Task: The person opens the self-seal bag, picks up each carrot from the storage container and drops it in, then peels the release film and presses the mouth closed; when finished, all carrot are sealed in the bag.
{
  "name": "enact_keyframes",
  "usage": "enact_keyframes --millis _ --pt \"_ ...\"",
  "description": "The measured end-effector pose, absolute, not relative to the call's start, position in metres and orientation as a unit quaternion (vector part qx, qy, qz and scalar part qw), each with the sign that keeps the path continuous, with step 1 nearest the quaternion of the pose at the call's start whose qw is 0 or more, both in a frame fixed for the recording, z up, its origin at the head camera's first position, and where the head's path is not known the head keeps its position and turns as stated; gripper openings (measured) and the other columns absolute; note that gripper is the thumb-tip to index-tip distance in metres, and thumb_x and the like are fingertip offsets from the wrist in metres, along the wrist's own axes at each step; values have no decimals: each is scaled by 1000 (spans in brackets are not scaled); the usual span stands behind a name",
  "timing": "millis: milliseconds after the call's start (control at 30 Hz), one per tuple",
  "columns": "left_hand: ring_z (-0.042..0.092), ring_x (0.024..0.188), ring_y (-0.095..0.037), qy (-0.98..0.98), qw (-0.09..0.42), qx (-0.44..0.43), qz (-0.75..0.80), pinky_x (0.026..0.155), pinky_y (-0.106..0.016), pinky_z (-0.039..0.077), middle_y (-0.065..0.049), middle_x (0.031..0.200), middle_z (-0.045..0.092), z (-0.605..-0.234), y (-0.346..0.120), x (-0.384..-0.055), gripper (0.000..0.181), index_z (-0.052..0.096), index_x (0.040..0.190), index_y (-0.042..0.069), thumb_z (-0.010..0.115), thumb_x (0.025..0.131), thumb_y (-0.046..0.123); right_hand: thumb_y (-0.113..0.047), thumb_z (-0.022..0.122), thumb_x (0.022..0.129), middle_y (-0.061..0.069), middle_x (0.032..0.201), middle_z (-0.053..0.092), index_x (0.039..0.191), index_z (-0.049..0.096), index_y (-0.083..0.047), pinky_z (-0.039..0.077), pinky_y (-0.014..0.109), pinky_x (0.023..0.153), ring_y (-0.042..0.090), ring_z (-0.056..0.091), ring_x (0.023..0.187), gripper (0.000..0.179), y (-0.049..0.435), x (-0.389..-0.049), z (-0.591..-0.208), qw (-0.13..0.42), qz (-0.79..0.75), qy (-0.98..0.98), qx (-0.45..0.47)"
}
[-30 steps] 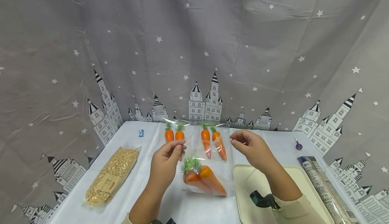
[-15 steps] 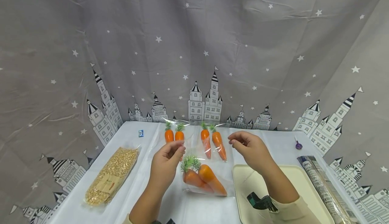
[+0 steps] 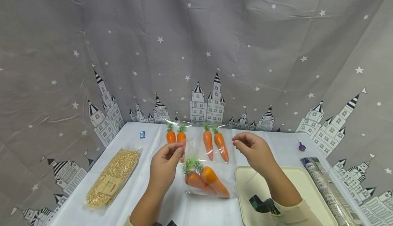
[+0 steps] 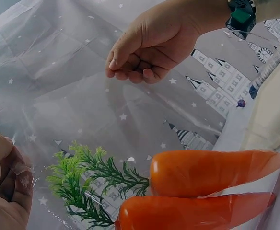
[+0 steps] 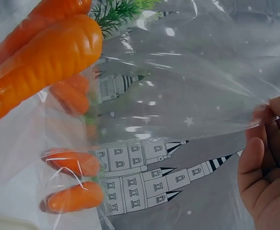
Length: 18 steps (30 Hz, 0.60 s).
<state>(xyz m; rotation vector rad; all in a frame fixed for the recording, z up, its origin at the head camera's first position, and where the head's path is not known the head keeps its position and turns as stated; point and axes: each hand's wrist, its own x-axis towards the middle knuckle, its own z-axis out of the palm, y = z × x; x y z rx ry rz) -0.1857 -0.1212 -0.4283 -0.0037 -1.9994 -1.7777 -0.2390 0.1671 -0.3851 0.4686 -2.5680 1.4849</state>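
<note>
A clear plastic bag (image 5: 169, 86) hangs between my hands, with two orange carrots (image 3: 212, 181) lying low in it. Their feathery green tops (image 4: 89, 177) point up inside the film. My left hand (image 3: 163, 168) pinches the bag's upper left side, the film wrapping over its fingertips. On the opposite side, the right hand (image 3: 258, 152) pinches the upper corner between thumb and fingers, as the right wrist view shows. Behind the held bag lie two more pairs of carrots in clear film, one at left (image 3: 171, 136) and one at right (image 3: 207, 144). The left hand covers part of the left pair.
A long clear pack of pale yellow grains (image 3: 115, 173) lies at left. A small blue packet (image 3: 142, 134) is at the back left. Right of the held bag sits a cream tray (image 3: 296, 176), beside a long wrapped package (image 3: 328, 192). A small purple item (image 3: 302, 147) lies beyond.
My left hand has shifted slightly left. The right hand dips a little left and comes back. The bag and carrots stay almost in place.
</note>
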Motion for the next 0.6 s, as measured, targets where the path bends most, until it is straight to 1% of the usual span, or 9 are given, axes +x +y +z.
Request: enact_keyframes --millis 133,200,400,600 --pt "69 87 -18 -729 234 3 -643 73 -23 59 -7 94 73 -429 -123 -187 12 75 110 8 72 100 14 -19 65 104 3 100 73 112 74 -12 58 26 79 23 67 93 13 169 -237 -386 80 498 -849 156" --pt "69 87 -18 -729 236 3 -642 73 -22 59 -7 94 74 -429 -124 -187 11 76 109 10 72 100 15 -18 65 104 4 99 72 112 73 -12 58 26 78 23 66 92 13 170 -237 -387 85 500 -847 157" --pt "68 85 -18 -727 237 -5 -644 72 -23 60 -7 94 74 -430 -126 -189 10 76 107 10 72 100 16 -17 67 103 4 98 70 111 72 -14 58 27 77 23 67 92 11 172 -239 -391 92 513 -839 156" --pt "68 86 -15 -739 238 -10 -631 73 -22 60 -7 96 74 -430 -128 -190 13 75 109 6 71 100 14 -13 66 103 7 102 70 112 72 -12 59 26 77 34 67 94 11 173 -239 -394 96 540 -819 167"
